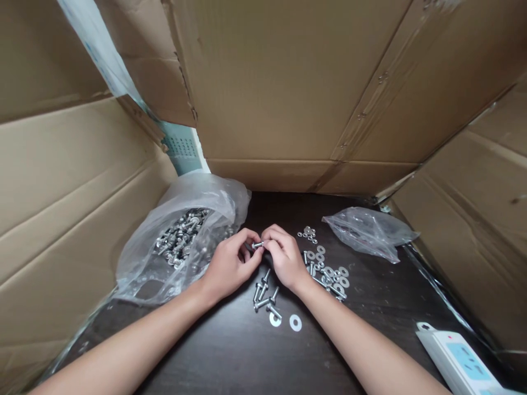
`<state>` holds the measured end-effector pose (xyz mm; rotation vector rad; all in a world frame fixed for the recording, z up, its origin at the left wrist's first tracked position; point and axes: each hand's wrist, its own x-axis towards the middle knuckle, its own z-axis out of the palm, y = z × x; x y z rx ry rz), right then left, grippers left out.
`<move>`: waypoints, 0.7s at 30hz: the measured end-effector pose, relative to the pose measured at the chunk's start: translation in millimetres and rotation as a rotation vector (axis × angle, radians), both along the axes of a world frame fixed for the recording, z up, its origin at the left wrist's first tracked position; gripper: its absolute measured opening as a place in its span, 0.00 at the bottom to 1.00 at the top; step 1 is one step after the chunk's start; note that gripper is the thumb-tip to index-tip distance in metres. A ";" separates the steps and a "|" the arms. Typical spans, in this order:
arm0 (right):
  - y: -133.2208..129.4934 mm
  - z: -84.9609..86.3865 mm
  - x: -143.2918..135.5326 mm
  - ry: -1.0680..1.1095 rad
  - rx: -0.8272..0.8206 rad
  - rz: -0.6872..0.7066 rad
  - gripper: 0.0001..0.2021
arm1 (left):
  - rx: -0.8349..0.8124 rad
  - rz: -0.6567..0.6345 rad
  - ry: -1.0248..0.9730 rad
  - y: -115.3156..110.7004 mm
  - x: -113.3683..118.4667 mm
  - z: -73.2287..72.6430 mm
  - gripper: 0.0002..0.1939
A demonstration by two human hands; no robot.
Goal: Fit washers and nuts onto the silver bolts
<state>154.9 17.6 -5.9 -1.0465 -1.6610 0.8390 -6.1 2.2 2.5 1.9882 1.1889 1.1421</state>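
Note:
A silvery bolt (257, 244) is pinched between my two hands above the dark table. My left hand (231, 262) grips it at one end, thumb and forefinger closed. At its other end the fingertips of my right hand (284, 255) close on it, hiding part of the shank. Just below the hands lie several loose bolts (263, 291), some with parts fitted on them. Near these are two flat washers (295, 322). Beside my right wrist is a mixed pile of washers (343, 272) and bolts, with a cluster of small rings or nuts (308, 233) behind it.
On the left stands an open clear plastic bag (135, 263) full of bolts (181, 236). A flat plastic bag (366, 227) lies at the back right. A white power strip (457, 356) sits at the front right. Cardboard walls (288, 82) enclose the dark table (197, 351).

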 end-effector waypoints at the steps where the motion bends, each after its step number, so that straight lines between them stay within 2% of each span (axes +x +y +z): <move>1: 0.0 0.0 0.0 -0.001 -0.005 0.001 0.10 | -0.002 -0.002 -0.001 -0.2 0.0 0.5 0.03; 13: 0.2 -1.7 0.3 -0.004 0.009 0.012 0.10 | -0.022 -0.034 -0.017 -0.4 -0.8 1.1 0.03; 21: 0.2 -0.1 0.7 0.014 -0.009 0.033 0.10 | 0.010 -0.008 0.004 0.3 -0.8 -0.4 0.02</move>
